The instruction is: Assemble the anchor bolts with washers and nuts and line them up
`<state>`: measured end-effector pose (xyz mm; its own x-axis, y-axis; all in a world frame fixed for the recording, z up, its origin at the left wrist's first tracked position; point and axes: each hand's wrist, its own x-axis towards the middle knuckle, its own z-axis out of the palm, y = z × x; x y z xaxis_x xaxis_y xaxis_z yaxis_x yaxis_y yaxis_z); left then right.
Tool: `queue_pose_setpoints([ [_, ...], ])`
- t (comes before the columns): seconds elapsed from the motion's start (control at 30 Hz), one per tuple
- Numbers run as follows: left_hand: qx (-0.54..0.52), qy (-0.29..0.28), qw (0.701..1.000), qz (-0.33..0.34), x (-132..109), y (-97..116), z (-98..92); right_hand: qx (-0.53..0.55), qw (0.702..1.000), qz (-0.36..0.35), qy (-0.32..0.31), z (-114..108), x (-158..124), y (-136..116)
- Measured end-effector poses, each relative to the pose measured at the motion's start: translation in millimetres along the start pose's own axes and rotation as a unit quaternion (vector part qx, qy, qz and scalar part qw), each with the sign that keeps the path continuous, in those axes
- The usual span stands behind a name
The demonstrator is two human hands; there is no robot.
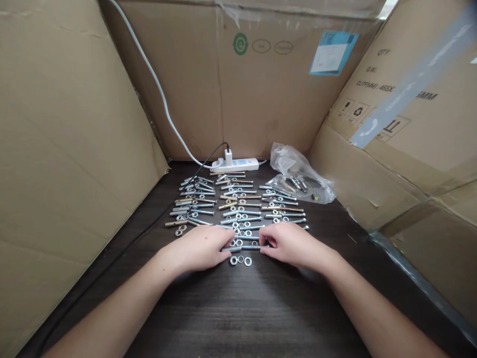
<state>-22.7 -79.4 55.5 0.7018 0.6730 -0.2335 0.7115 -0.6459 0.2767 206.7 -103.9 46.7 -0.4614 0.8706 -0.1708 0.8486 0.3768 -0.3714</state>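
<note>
My left hand (204, 247) pinches a grey metal sleeve (234, 249) at its left end, low over the dark table. In line with it, a long thin bolt (250, 247) runs to the right, its far end between the fingers of my right hand (288, 242). Sleeve and bolt meet end to end; whether one sits inside the other I cannot tell. Just in front lie a hex nut (233, 260), a split ring washer (240, 259) and a flat washer (248, 261). Behind my fingers, another bolt (248, 237) lies with washers around it.
Several rows of bolts, sleeves, nuts and washers (197, 204) cover the table (238, 308) beyond my hands. A clear plastic bag (294, 171) with metal parts sits at the back right. A white power strip (246, 164) and black cable (149, 229) are near. Cardboard walls (179, 74) enclose three sides.
</note>
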Motion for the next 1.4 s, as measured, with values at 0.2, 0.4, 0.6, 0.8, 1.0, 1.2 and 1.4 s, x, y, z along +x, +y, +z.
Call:
queue_pose_setpoints([
  [0.2, -0.007, 0.003, 1.0, -0.002, 1, -1, 0.9, 0.014, 1.0, -0.004, 0.017, -1, -1, -3],
  [0.4, -0.015, 0.022, 1.0, 0.008, 1, -2, 2.1, 0.035, 0.998, -0.058, 0.0, 3, -3, -17],
  [0.6, -0.046, 0.015, 0.998, 0.036, -4, 5, -2.7, 0.008, 0.998, -0.067, 0.003, 9, -2, -23],
  [0.8, -0.046, 0.006, 0.998, 0.031, -3, 6, -2.3, -0.007, 0.998, -0.063, 0.003, 10, 0, -24],
  [1.0, -0.038, 0.027, 0.998, 0.044, 1, 4, 3.8, 0.0, 0.997, -0.073, 0.02, 14, 2, -23],
  [1.2, -0.053, 0.022, 0.997, 0.049, 2, 7, 3.7, 0.005, 0.997, -0.079, 0.027, 17, 2, -22],
  [1.4, -0.078, 0.006, 0.996, 0.05, -3, 6, 1.2, 0.014, 0.995, -0.089, 0.044, 17, 2, -21],
])
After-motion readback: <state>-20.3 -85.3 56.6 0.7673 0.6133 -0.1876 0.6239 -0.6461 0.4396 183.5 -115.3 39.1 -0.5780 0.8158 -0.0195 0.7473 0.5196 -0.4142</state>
